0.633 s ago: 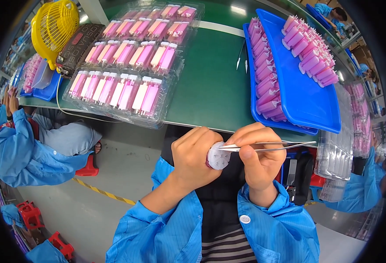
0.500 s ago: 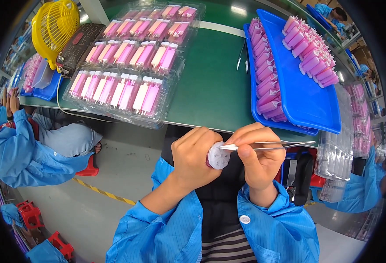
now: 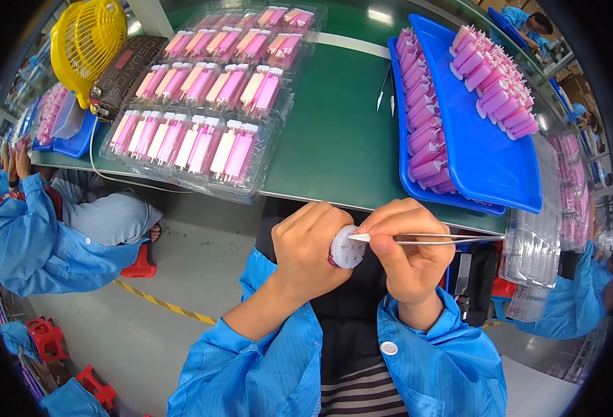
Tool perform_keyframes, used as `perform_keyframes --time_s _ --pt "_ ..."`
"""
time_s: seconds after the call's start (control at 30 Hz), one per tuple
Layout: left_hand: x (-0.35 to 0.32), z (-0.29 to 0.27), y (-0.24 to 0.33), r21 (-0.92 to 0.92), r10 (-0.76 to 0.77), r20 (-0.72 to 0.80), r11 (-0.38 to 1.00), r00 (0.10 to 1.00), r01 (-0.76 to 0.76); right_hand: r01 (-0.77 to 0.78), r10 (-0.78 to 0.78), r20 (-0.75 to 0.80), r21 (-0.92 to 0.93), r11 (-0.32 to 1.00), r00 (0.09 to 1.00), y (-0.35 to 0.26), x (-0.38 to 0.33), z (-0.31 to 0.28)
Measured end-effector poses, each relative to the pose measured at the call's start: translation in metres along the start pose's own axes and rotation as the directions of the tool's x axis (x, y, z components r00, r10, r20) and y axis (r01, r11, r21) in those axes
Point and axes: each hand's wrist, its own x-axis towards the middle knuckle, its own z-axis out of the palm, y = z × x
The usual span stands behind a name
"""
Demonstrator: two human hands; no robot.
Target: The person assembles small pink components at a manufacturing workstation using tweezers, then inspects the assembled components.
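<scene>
In my left hand (image 3: 306,247), a pink part is gripped with its round white end (image 3: 348,251) turned toward the right. Most of that part's body is hidden inside the closed fist. My right hand (image 3: 414,257) pinches a pair of metal tweezers (image 3: 459,240) between thumb and fingers. The pale tips of the tweezers are at the upper area of the white round face; whether they grip anything small there I cannot make out. Both hands are held over my lap, just in front of the green table's edge (image 3: 320,202).
A clear blister tray (image 3: 268,156) of pink and cream parts lies left on the table. Stacked blue trays (image 3: 490,170) hold pink parts at right. Two pointed tools (image 3: 381,97) lie beside them. A yellow fan (image 3: 87,48) and brown bag (image 3: 129,73) stand far left. Another person (image 3: 56,233) sits left.
The two arms of the tweezers have come closer together as my right hand squeezes, and the tweezers have tilted slightly. My left hand and the part stay almost in place.
</scene>
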Motion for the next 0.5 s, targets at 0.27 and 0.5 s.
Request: perform_keyframes --time_s 0.27,0.5 --pt "0.001 0.002 -0.004 0.091 0.035 -0.053 0.995 0.998 -0.03 0.088 -0.079 0.079 -0.112 0.99 0.994 -0.003 0.005 0.0" --pt "0.008 0.004 -0.003 0.229 0.194 -0.232 0.963 0.953 -0.14 -0.041 0.057 -0.092 0.166 0.985 0.994 -0.002 -0.011 0.011"
